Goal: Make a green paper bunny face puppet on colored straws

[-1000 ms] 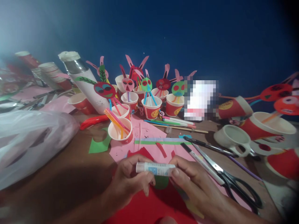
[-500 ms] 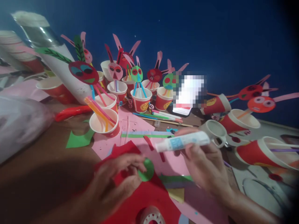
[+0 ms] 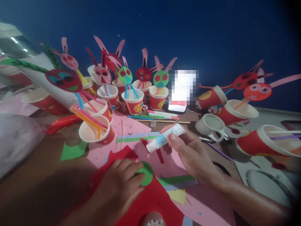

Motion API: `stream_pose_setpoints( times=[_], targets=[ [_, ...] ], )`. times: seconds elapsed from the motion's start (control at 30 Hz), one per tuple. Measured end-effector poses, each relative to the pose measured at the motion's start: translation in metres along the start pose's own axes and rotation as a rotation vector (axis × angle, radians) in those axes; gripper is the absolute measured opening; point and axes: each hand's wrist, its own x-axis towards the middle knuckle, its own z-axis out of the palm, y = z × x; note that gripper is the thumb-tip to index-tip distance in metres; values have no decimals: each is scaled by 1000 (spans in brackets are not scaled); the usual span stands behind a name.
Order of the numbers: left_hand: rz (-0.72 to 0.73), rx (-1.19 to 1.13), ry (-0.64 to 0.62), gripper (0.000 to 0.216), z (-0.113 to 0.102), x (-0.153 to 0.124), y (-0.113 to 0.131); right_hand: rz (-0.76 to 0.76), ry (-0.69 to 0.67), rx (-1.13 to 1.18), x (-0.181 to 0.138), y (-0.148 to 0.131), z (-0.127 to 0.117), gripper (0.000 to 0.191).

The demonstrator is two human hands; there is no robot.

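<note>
**White tube (image 3: 164, 138) and green circle (image 3: 147, 174)**

My hands are apart. My right hand (image 3: 191, 153) holds the white tube over the pink paper (image 3: 170, 166). My left hand (image 3: 123, 177) covers the green circle's edge on the red paper (image 3: 160, 197). I can't tell if that hand pinches it.

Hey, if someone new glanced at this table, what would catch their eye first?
Probably the bright paper faces rising from red cups before the dark blue wall. Next, nearer the person, the right hand holds a white tube, while the left hand touches a green paper disc on red paper.
</note>
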Motion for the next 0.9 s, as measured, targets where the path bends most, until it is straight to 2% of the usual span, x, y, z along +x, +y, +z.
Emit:
stream_pose_setpoints(
  times=[0.17, 0.27, 0.33, 0.4, 0.47, 0.53, 0.6, 0.67, 0.73, 0.83, 0.9],
  targets=[
    [99, -20, 245, 20, 5, -1, -6, 5, -20, 13, 1, 0, -1, 21],
    [35, -150, 274, 23, -5, -1, -5, 10, -15, 23, 3, 3, -2, 22],
    [-191, -314, 245, 16, -15, 0, -3, 26, 9, 35, 4, 5, -3, 22],
    [-536, -586, 189, 9, -23, 3, -2, 56, 57, 48, 5, 8, -5, 21],
    [-826, -903, 132, 22, -27, 7, -3, 78, 97, 60, 6, 11, -7, 22],
    [-964, -1141, 110, 24, -28, 11, -4, 96, 103, 73, 7, 14, -8, 22],
    [-1011, -1220, 118, 22, -27, 14, -5, 100, 93, 85, 7, 16, -8, 21],
    [-985, -1119, 128, 22, -28, 14, -5, 108, 82, 82, 7, 18, -8, 21],
    [-849, -790, 222, 20, -31, 11, -3, 111, 81, 71, 7, 18, -8, 21],
    [-373, -216, 369, 9, -31, 5, 1, 116, 93, 67, 7, 19, -7, 23],
    [-66, -32, 349, 21, -24, 1, 4, 122, 91, 70, 7, 19, -7, 23]
  ],
)
